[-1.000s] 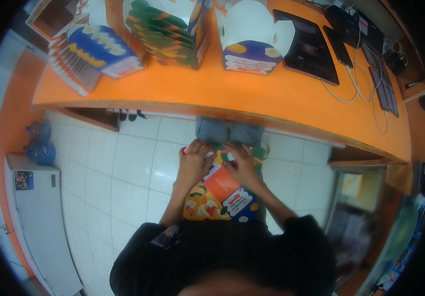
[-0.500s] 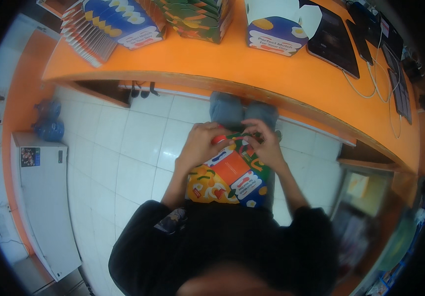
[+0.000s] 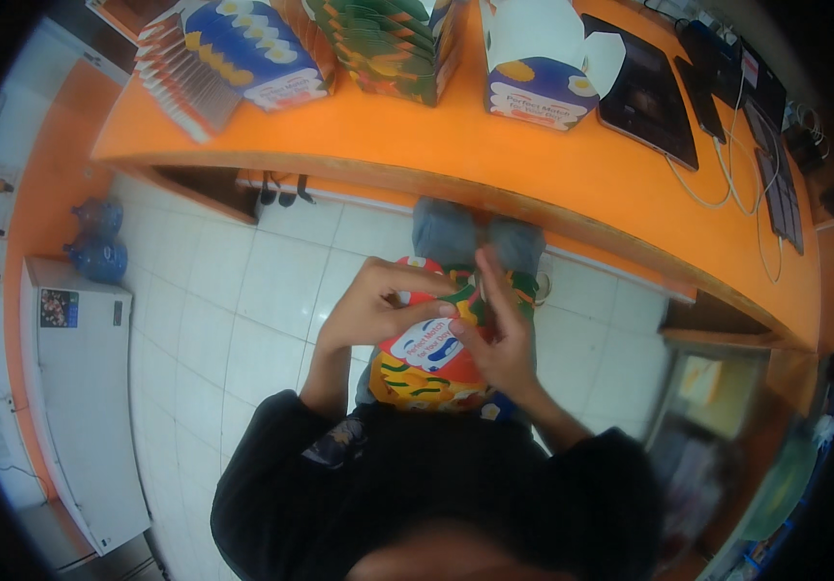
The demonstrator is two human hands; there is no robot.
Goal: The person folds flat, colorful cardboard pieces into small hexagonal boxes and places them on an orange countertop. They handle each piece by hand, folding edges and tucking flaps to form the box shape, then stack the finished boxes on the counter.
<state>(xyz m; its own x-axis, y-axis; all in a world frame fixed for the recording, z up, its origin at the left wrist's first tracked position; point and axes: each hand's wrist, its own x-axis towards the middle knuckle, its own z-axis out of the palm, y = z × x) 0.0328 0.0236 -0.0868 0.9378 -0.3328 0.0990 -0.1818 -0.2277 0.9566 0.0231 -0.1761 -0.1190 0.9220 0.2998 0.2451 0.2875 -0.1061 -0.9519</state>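
Observation:
A printed cardboard food box [image 3: 428, 346], red, yellow and green with a white panel, is on my lap, partly folded up. My left hand [image 3: 383, 308] grips its left upper part, the thumb lying across the top of the white panel. From the other side my right hand [image 3: 502, 334] holds the green edge, with its fingers straight and pressed together along the panel and its thumb near the white panel. Both thumbs come close together over the box. The palms and fingers hide part of the folds, and the box's underside is out of sight.
Ahead is an orange counter [image 3: 378, 140]. On it stand stacked blue boxes [image 3: 286, 92], stacked green boxes [image 3: 431, 82], an open blue-and-white box [image 3: 538, 97] and a tablet [image 3: 637, 92], with phones and cables at the right. A white freezer [image 3: 88, 407] stands at the left.
The box has been turned and folded, so a white panel now faces up between my hands. My right fingers have straightened along its green edge; my left thumb has moved onto the panel.

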